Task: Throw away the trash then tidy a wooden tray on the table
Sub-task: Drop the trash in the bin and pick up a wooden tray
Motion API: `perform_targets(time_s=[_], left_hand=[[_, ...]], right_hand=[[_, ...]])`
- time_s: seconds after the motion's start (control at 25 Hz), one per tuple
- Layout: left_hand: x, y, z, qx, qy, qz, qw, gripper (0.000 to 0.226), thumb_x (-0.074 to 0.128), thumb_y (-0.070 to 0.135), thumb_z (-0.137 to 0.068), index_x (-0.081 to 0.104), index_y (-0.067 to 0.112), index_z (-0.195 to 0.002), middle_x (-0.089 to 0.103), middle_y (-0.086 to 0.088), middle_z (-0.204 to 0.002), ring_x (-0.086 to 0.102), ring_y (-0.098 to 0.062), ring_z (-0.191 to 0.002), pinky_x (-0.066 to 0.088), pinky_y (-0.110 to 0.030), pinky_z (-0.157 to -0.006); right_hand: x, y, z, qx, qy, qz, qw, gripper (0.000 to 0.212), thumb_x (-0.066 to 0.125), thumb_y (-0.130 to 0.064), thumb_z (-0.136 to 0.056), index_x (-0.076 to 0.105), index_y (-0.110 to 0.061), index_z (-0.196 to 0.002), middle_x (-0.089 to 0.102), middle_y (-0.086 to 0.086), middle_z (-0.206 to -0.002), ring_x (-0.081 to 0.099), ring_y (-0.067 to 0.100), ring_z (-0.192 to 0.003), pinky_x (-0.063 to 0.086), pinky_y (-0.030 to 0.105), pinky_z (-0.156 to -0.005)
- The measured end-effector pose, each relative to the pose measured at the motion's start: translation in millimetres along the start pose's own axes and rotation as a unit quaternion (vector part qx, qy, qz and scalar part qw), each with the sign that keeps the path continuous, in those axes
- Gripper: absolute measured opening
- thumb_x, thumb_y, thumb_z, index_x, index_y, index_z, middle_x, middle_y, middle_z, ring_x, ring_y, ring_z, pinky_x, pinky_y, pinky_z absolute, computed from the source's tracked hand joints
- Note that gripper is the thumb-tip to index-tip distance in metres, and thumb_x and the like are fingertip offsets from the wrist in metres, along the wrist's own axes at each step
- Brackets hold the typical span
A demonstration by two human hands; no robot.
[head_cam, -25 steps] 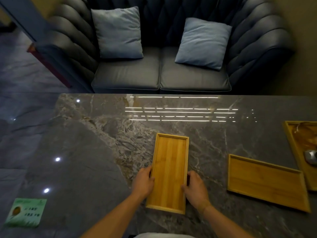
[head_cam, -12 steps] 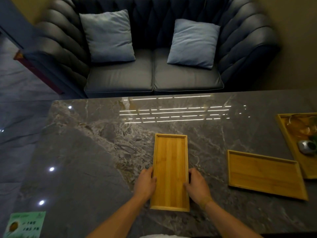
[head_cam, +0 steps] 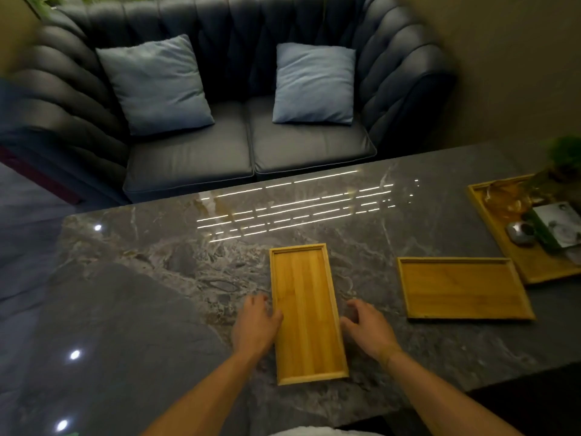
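The far tray (head_cam: 534, 234) (and its blurred contents) is cut off at the right edge.

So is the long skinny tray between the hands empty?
Empty. The narrow tray lies flat on the table showing only bare wood inside, with the left hand and right hand at its sides.

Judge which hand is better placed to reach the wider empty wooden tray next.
Right. The right hand lies between the narrow bamboo tray and the wider empty wooden tray; the left hand would have to cross the narrow one.
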State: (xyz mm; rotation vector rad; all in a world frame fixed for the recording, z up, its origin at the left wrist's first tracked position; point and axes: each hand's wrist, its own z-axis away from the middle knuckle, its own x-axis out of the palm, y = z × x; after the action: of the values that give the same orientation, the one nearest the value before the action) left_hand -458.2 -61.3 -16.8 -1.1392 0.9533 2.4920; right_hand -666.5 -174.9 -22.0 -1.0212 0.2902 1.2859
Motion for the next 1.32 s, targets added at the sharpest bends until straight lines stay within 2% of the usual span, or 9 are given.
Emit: perform_targets(time_s=[0.12,0.32,0.44,0.6,0.72,0.88,1.04,1.16,1.32], left_hand=[[-5,32,-8,0.119,0.042,-0.026,0.992,0.037,0.056,0.041,-0.090,0.054,0.023,-0.122,0.052,0.001,-0.123,0.057,-0.017,-0.104,0.052,-0.036,-0.083],[22,119,-33,0.289,-0.082,-0.153,0.941,0.043,0.056,0.044,-0.090,0.055,0.023,-0.127,0.057,-0.003,-0.126,0.057,-0.025,-0.114,0.049,-0.036,-0.088],[52,177,-47,0.309,-0.131,-0.226,0.915,0.051,0.057,0.047,-0.087,0.051,0.026,-0.132,0.054,-0.006,-0.134,0.052,-0.028,-0.122,0.046,-0.041,-0.096],[102,253,-61,0.327,-0.175,-0.315,0.874,0.063,0.061,0.048,-0.086,0.040,0.028,-0.142,0.047,-0.011,-0.141,0.046,-0.034,-0.128,0.044,-0.048,-0.100],[139,297,-66,0.331,-0.195,-0.347,0.855,0.075,0.063,0.047,-0.086,0.028,0.026,-0.148,0.036,-0.012,-0.148,0.039,-0.035,-0.133,0.042,-0.051,-0.104],[169,311,-68,0.311,-0.201,-0.372,0.851,0.066,0.057,0.040,-0.091,0.028,0.024,-0.148,0.035,-0.014,-0.149,0.042,-0.037,-0.130,0.042,-0.050,-0.105],[179,290,-54,0.301,-0.177,-0.365,0.863,0.040,0.044,0.027,-0.097,0.038,0.023,-0.136,0.051,-0.014,-0.134,0.058,-0.037,-0.112,0.051,-0.047,-0.090],[181,277,-35,0.283,-0.162,-0.321,0.889,0.031,0.043,0.019,-0.096,0.042,0.018,-0.126,0.054,-0.013,-0.128,0.060,-0.036,-0.105,0.052,-0.044,-0.084],[168,265,-17,0.264,-0.124,-0.268,0.918,0.018,0.042,0.017,-0.094,0.046,0.016,-0.112,0.056,-0.010,-0.119,0.061,-0.032,-0.096,0.047,-0.041,-0.075]], right_hand=[[-31,28,8,0.013,0.042,0.066,0.997,0.037,0.053,-0.042,-0.092,0.057,-0.021,-0.122,0.063,0.002,-0.122,0.060,0.019,-0.110,0.048,0.033,-0.090],[-99,103,18,0.106,0.090,0.052,0.989,0.029,0.051,-0.039,-0.094,0.066,-0.018,-0.105,0.070,0.009,-0.108,0.064,0.026,-0.097,0.050,0.036,-0.081],[-129,152,26,0.169,0.101,0.049,0.979,0.032,0.048,-0.041,-0.095,0.065,-0.013,-0.096,0.068,0.012,-0.105,0.062,0.027,-0.094,0.050,0.038,-0.080],[-151,198,29,0.259,0.070,0.049,0.962,0.048,0.043,-0.051,-0.094,0.060,-0.010,-0.113,0.061,0.014,-0.122,0.058,0.030,-0.112,0.048,0.041,-0.092],[-156,214,18,0.291,0.081,-0.010,0.953,0.056,0.046,-0.054,-0.092,0.054,-0.009,-0.122,0.058,0.015,-0.128,0.056,0.032,-0.116,0.045,0.040,-0.093],[-158,221,-6,0.322,0.129,-0.209,0.914,0.057,0.060,-0.045,-0.088,0.048,-0.004,-0.125,0.057,0.021,-0.127,0.054,0.040,-0.116,0.047,0.047,-0.095],[-152,216,-26,0.342,0.167,-0.300,0.874,0.043,0.069,-0.027,-0.084,0.048,-0.003,-0.112,0.062,0.027,-0.115,0.061,0.044,-0.104,0.051,0.054,-0.089],[-145,212,-33,0.327,0.167,-0.309,0.877,0.027,0.065,-0.011,-0.085,0.045,-0.007,-0.103,0.063,0.026,-0.107,0.064,0.045,-0.093,0.055,0.056,-0.079],[-152,204,-38,0.264,0.158,-0.297,0.904,0.021,0.061,-0.007,-0.085,0.045,-0.016,-0.096,0.064,0.020,-0.105,0.064,0.041,-0.093,0.056,0.056,-0.078]])
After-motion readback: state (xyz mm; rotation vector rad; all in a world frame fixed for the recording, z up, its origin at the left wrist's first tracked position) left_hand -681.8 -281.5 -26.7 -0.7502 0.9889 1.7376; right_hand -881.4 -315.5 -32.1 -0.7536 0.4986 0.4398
